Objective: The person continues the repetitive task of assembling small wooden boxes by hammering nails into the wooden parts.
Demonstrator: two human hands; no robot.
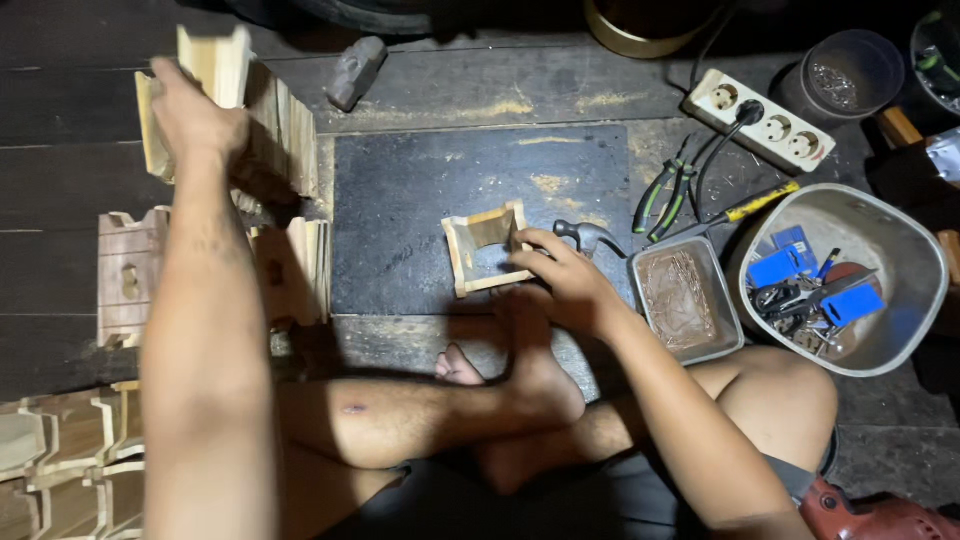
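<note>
My left hand (192, 112) reaches far to the upper left and closes on a pale wooden piece (215, 62) atop a stack of cut wooden pieces (285, 140). My right hand (560, 275) grips the right side of a small open wooden frame (485, 248) resting on a dark board (420, 200). A hammer (590, 236) lies just behind that hand, its head showing. My crossed legs and bare feet sit at the board's near edge.
A metal tray of small nails (683, 300) sits right of my hand. A grey bowl (905, 250) holds tools and blue items. Pliers (662, 195), a power strip (765, 120), a stone (355, 70) and more wooden pieces (70, 460) lie around.
</note>
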